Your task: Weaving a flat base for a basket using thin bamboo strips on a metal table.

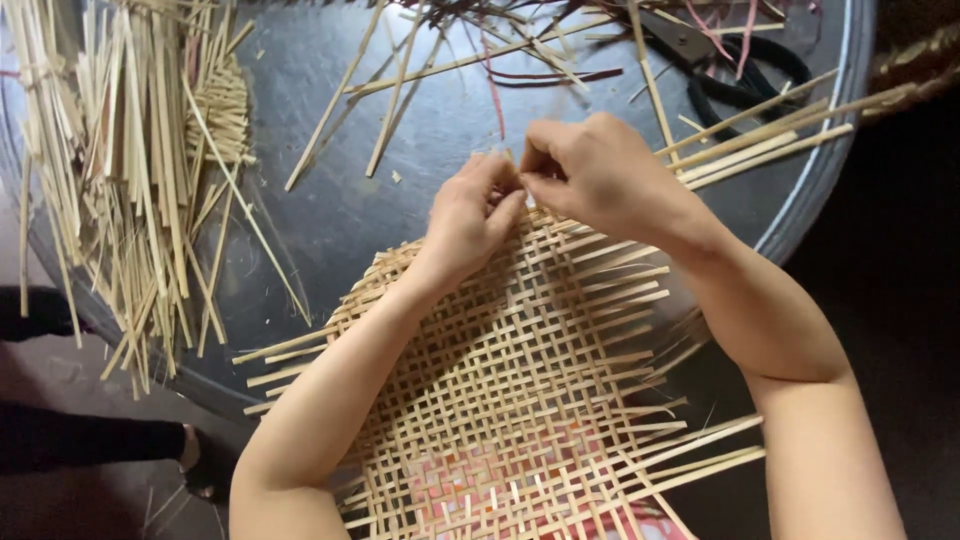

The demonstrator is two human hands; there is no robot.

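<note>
A flat woven mat of pale bamboo strips [520, 370] lies across my lap and onto the edge of a round dark table [340, 210]. My left hand [468, 215] rests on the mat's far edge, fingers pinching a strip end. My right hand [590, 170] meets it from the right, thumb and fingers closed on the same strip end. Loose strip ends stick out all around the mat's border. The pinched spot itself is mostly hidden by my fingers.
A thick pile of loose bamboo strips [120, 170] covers the table's left side. More strips [760, 140] lie at the right, and black-handled scissors [730, 70] sit at the top right among reddish strips. A person's dark shoe [205, 465] shows on the floor at lower left.
</note>
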